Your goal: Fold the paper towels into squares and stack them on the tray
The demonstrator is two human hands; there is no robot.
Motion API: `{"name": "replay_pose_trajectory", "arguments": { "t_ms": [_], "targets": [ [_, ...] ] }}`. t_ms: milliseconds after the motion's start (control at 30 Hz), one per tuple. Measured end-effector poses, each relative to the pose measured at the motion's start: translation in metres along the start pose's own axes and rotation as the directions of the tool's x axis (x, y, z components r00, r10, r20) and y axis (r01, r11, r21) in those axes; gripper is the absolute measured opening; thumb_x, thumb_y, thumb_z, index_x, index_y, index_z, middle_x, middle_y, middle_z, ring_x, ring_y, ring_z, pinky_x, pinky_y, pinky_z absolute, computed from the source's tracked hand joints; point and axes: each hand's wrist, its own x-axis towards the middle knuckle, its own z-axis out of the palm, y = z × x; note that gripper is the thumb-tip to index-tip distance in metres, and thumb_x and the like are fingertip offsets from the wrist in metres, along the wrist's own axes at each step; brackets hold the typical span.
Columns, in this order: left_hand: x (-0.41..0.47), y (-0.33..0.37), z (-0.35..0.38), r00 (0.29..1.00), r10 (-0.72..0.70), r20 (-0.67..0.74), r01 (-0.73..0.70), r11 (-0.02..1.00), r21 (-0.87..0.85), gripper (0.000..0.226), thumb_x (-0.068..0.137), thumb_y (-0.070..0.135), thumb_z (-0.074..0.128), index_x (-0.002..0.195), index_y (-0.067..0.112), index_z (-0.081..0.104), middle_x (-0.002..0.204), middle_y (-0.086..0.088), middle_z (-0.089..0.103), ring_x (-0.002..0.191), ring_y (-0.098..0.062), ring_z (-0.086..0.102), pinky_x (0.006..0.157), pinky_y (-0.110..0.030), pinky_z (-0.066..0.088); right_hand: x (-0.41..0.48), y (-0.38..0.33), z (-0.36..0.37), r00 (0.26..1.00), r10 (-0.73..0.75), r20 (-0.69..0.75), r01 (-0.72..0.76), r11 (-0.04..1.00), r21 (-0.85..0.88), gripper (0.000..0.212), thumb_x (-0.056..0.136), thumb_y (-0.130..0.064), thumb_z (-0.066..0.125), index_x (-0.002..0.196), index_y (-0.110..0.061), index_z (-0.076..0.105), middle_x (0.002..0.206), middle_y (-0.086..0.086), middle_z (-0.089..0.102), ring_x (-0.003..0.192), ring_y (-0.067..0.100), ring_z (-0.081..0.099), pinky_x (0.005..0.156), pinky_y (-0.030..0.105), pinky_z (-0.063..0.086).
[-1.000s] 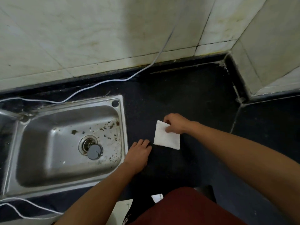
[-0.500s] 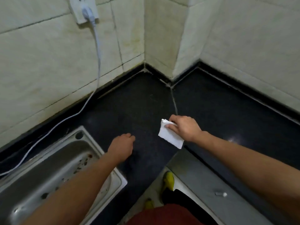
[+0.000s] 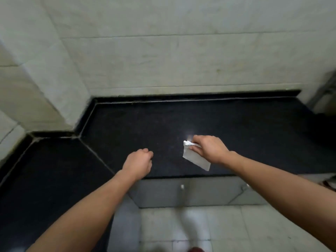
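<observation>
A second earlier the towel (image 3: pixel 195 157) had lain flat on the counter (image 3: pixel 245 124) beside the sink, with the right hand (image 3: pixel 211 150) on its upper corner and the left hand (image 3: pixel 139 161) spread flat next to it. Since then the towel had been lifted clear and the view had swung round to the right. The sink was gone from sight, and a bare stretch of dark counter under a tiled wall (image 3: pixel 163 60) lay ahead. That suggested the folding of this piece was finished and the carry to the stack had begun, though no tray showed anywhere in view, so how far it had to go could not be judged. The right hand pinched the folded towel by its upper end, closed firmly on it. The rest hung down and toward the person, tilted, above the counter's front part and apparently off the surface. The top edge looked slightly crumpled under the grip, so the fold might want squaring when set down. The left hand held nothing, its fingers (image 3: pixel 148 154) loosely curled, hovering near the counter's front edge above the cabinet (image 3: pixel 200 193), well apart from the towel.
</observation>
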Motion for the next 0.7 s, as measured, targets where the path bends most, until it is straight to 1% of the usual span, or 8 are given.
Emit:
{"name": "replay_pose_trajectory", "arguments": {
  "t_ms": [167,267,333,367,433,500,600,700],
  "targets": [
    [0.081,0.138,-0.002,0.975,0.222,-0.001,-0.222,0.975,0.027,0.022,0.092,0.027,0.046,0.103,0.015,0.06,0.104,-0.004,0.058,0.095,-0.026,0.059,0.073,-0.038,0.05,-0.099,0.125,-0.028,0.978,0.204,-0.051,-0.205,0.979,-0.006,0.03,0.096,-0.05,0.044,0.102,-0.022,0.054,0.099,-0.004,0.064,0.089,0.023,0.06,0.066,0.033,0.04],
    [0.121,0.241,0.003,0.939,0.344,-0.016,-0.344,0.939,0.013,0.02,0.092,0.027,0.046,0.101,0.014,0.059,0.103,-0.004,0.058,0.097,-0.027,0.058,0.073,-0.037,0.047,-0.167,0.204,-0.045,0.948,0.311,-0.075,-0.313,0.95,-0.017,0.031,0.096,-0.051,0.044,0.1,-0.023,0.054,0.099,-0.004,0.064,0.09,0.024,0.06,0.064,0.033,0.036],
    [0.14,0.306,0.007,0.911,0.412,-0.024,-0.413,0.911,-0.012,0.018,0.092,0.027,0.046,0.099,0.014,0.057,0.103,-0.005,0.058,0.097,-0.027,0.058,0.072,-0.036,0.045,-0.211,0.25,-0.056,0.918,0.385,-0.096,-0.39,0.92,-0.034,0.031,0.096,-0.052,0.044,0.1,-0.023,0.055,0.098,-0.003,0.065,0.09,0.025,0.06,0.065,0.034,0.039],
    [0.15,0.347,0.011,0.887,0.462,-0.017,-0.462,0.887,-0.023,0.018,0.092,0.027,0.046,0.099,0.014,0.057,0.104,-0.005,0.058,0.096,-0.027,0.058,0.072,-0.036,0.046,-0.24,0.278,-0.063,0.89,0.445,-0.1,-0.449,0.893,-0.026,0.031,0.095,-0.052,0.044,0.099,-0.023,0.055,0.098,-0.003,0.065,0.089,0.025,0.06,0.065,0.035,0.041],
    [0.159,0.396,0.014,0.847,0.531,0.02,-0.53,0.847,-0.047,0.02,0.092,0.027,0.046,0.102,0.015,0.058,0.105,-0.004,0.058,0.097,-0.027,0.058,0.072,-0.036,0.047,-0.278,0.311,-0.068,0.851,0.513,-0.114,-0.517,0.856,-0.004,0.03,0.095,-0.052,0.045,0.098,-0.023,0.054,0.096,-0.002,0.065,0.088,0.026,0.06,0.065,0.035,0.041],
    [0.177,0.455,0.017,0.784,0.619,0.029,-0.617,0.784,-0.062,0.021,0.091,0.027,0.047,0.104,0.015,0.059,0.106,-0.004,0.058,0.098,-0.027,0.059,0.074,-0.037,0.049,-0.321,0.347,-0.076,0.801,0.583,-0.14,-0.587,0.81,0.013,0.029,0.095,-0.051,0.046,0.097,-0.024,0.053,0.096,-0.001,0.065,0.089,0.028,0.061,0.064,0.035,0.04],
    [0.199,0.52,0.013,0.72,0.694,0.014,-0.691,0.718,-0.082,0.02,0.091,0.027,0.048,0.103,0.015,0.059,0.105,-0.005,0.058,0.098,-0.027,0.058,0.075,-0.037,0.049,-0.365,0.386,-0.083,0.74,0.651,-0.168,-0.657,0.753,0.027,0.029,0.096,-0.05,0.047,0.099,-0.022,0.054,0.098,0.001,0.066,0.09,0.029,0.06,0.064,0.035,0.04],
    [0.229,0.592,0.011,0.636,0.771,-0.008,-0.77,0.634,-0.071,0.019,0.091,0.028,0.047,0.1,0.015,0.059,0.102,-0.004,0.057,0.095,-0.026,0.058,0.074,-0.036,0.048,-0.405,0.432,-0.095,0.653,0.73,-0.203,-0.732,0.676,0.078,0.031,0.095,-0.051,0.046,0.098,-0.022,0.056,0.096,0.001,0.066,0.089,0.028,0.061,0.064,0.036,0.043]
  ]
}}
